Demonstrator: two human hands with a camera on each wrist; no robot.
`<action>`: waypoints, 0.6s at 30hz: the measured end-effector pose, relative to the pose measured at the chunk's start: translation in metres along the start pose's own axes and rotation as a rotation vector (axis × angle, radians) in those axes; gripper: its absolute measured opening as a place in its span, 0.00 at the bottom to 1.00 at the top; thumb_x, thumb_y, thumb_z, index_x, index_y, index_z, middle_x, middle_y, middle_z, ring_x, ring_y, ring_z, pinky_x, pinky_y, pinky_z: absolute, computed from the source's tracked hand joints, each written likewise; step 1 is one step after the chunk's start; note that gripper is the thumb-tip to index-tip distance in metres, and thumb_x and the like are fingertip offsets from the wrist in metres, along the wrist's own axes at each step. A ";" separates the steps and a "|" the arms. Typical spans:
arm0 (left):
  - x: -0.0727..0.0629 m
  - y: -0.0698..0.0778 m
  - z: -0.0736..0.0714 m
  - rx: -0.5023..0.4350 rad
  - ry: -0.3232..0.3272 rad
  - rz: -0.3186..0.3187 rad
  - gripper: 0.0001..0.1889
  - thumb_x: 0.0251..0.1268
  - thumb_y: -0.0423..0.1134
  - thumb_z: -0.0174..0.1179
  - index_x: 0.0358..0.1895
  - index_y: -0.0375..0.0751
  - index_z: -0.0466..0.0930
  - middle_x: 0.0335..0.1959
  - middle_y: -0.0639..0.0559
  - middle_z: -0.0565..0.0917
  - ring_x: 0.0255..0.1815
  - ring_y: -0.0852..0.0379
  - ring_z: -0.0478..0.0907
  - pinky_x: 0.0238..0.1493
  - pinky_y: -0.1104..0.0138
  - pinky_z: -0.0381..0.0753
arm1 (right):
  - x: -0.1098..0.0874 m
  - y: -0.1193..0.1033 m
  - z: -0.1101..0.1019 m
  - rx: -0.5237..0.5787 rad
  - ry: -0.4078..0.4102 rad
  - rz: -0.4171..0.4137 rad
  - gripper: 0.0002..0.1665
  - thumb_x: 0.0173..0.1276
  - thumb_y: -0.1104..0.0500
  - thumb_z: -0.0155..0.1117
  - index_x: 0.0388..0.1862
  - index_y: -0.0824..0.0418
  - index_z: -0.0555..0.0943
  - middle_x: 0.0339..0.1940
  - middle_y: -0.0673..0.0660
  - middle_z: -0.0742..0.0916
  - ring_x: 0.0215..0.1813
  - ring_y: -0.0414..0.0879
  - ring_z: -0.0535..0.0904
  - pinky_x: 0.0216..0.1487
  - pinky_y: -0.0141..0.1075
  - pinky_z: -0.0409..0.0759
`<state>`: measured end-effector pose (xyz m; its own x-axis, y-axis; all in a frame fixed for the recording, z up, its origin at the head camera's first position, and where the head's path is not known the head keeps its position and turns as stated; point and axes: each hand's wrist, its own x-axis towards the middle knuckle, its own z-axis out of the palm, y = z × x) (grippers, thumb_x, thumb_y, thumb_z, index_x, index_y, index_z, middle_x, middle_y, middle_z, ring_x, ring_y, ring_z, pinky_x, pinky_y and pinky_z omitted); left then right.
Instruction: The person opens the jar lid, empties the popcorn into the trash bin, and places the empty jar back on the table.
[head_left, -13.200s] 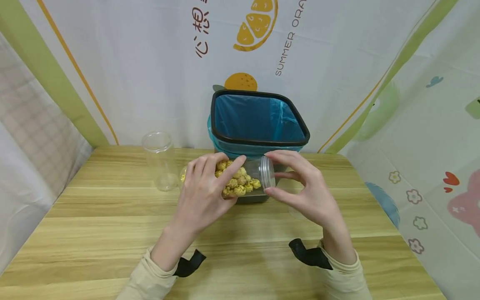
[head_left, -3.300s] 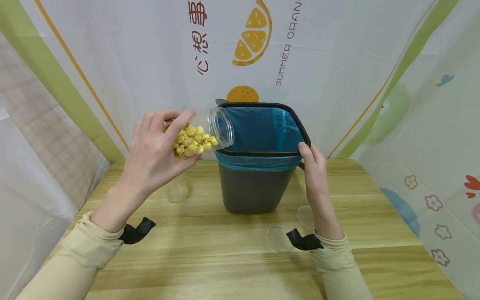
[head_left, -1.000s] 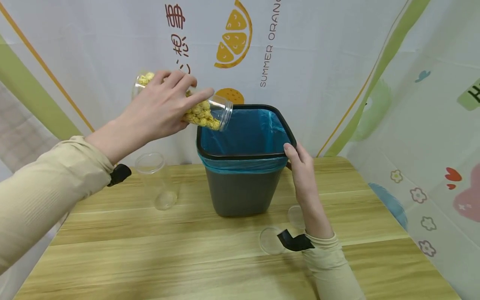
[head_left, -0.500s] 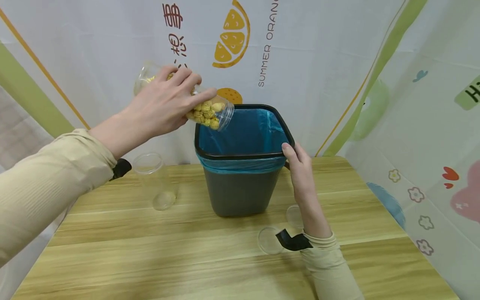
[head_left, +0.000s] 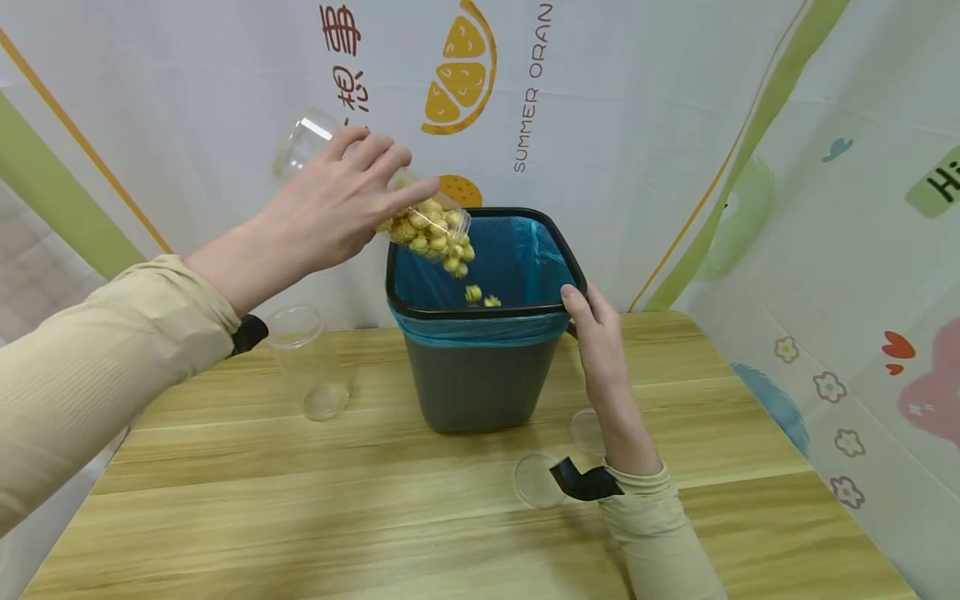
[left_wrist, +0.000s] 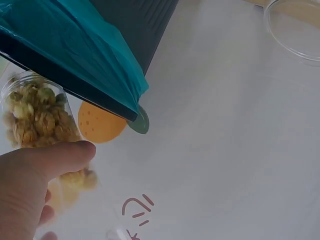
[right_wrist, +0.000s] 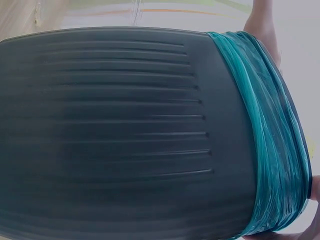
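Note:
My left hand (head_left: 330,208) grips a transparent plastic jar (head_left: 307,137) and holds it tilted, mouth down, above the left rim of a dark grey bin (head_left: 480,379). Caramel-coloured popcorn (head_left: 427,229) crowds the jar's mouth, and several pieces drop into the blue bin liner (head_left: 487,329). The left wrist view shows the thumb (left_wrist: 70,156) lying along the jar, beside the popcorn (left_wrist: 40,117). My right hand (head_left: 600,342) holds the bin's near right corner, thumb on the black rim and the other fingers mostly hidden behind it. Ridged bin wall (right_wrist: 125,125) fills the right wrist view.
A second transparent jar (head_left: 303,362) stands upright on the wooden table (head_left: 300,517), left of the bin. Two round transparent lids (head_left: 536,481) lie by my right forearm. A printed curtain (head_left: 600,100) hangs close behind the bin.
Earlier, both hands were at the jar, the right one at its lid. Since then the right hand has gone to the bin rim. The left has tipped the jar steeper, and popcorn now falls.

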<state>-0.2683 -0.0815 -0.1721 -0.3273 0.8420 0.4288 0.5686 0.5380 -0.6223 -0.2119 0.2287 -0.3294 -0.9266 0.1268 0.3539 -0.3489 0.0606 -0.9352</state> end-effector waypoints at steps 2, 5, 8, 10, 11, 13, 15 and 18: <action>0.001 0.001 0.000 0.007 0.004 0.007 0.33 0.58 0.23 0.66 0.67 0.46 0.69 0.56 0.32 0.76 0.60 0.34 0.71 0.69 0.44 0.69 | 0.000 0.000 0.000 0.000 0.001 0.001 0.29 0.80 0.42 0.51 0.67 0.60 0.77 0.58 0.55 0.81 0.61 0.48 0.75 0.70 0.56 0.72; 0.002 0.002 0.001 0.033 0.006 0.019 0.33 0.59 0.23 0.66 0.68 0.46 0.70 0.57 0.32 0.76 0.60 0.35 0.71 0.70 0.45 0.68 | 0.000 0.000 0.000 -0.003 0.001 0.005 0.29 0.80 0.42 0.51 0.67 0.60 0.77 0.58 0.55 0.81 0.62 0.48 0.74 0.71 0.57 0.72; 0.003 0.003 0.001 0.057 -0.001 0.027 0.35 0.58 0.24 0.68 0.69 0.47 0.70 0.57 0.33 0.76 0.61 0.35 0.70 0.72 0.45 0.67 | 0.000 0.000 0.000 -0.004 0.002 0.010 0.29 0.80 0.42 0.51 0.67 0.60 0.77 0.59 0.56 0.81 0.62 0.48 0.74 0.71 0.57 0.71; 0.004 0.003 0.001 0.068 -0.008 0.028 0.36 0.57 0.24 0.70 0.70 0.48 0.70 0.58 0.33 0.75 0.62 0.36 0.70 0.74 0.45 0.66 | 0.000 0.001 -0.001 -0.007 0.002 0.012 0.29 0.80 0.42 0.51 0.68 0.59 0.76 0.60 0.56 0.81 0.63 0.48 0.74 0.71 0.57 0.71; 0.005 0.004 0.001 0.076 -0.012 0.030 0.37 0.56 0.25 0.71 0.70 0.48 0.70 0.59 0.33 0.75 0.63 0.36 0.70 0.74 0.45 0.65 | 0.000 0.000 -0.001 -0.007 0.002 0.012 0.29 0.80 0.42 0.51 0.68 0.59 0.76 0.61 0.55 0.81 0.63 0.48 0.73 0.71 0.57 0.72; 0.005 0.004 0.001 0.094 -0.021 0.034 0.38 0.55 0.25 0.72 0.71 0.48 0.70 0.60 0.33 0.75 0.64 0.36 0.70 0.75 0.45 0.65 | 0.000 0.000 -0.001 -0.008 0.002 0.013 0.29 0.80 0.42 0.51 0.69 0.59 0.76 0.61 0.56 0.81 0.64 0.48 0.73 0.72 0.57 0.72; 0.006 0.005 0.001 0.111 -0.028 0.040 0.39 0.54 0.25 0.71 0.72 0.48 0.70 0.60 0.33 0.75 0.64 0.36 0.70 0.75 0.45 0.64 | 0.000 0.000 -0.001 -0.007 0.002 0.013 0.29 0.80 0.42 0.51 0.69 0.58 0.76 0.62 0.56 0.81 0.64 0.47 0.74 0.72 0.56 0.72; 0.007 0.006 0.001 0.134 -0.044 0.049 0.41 0.54 0.23 0.70 0.73 0.48 0.69 0.60 0.34 0.74 0.63 0.36 0.69 0.76 0.45 0.63 | 0.000 0.000 -0.001 -0.003 0.001 0.014 0.29 0.81 0.43 0.50 0.69 0.59 0.76 0.61 0.56 0.81 0.63 0.47 0.74 0.72 0.56 0.72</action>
<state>-0.2675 -0.0721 -0.1736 -0.3358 0.8668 0.3685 0.4801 0.4942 -0.7248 -0.2122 0.2295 -0.3294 -0.9313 0.1285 0.3408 -0.3355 0.0618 -0.9400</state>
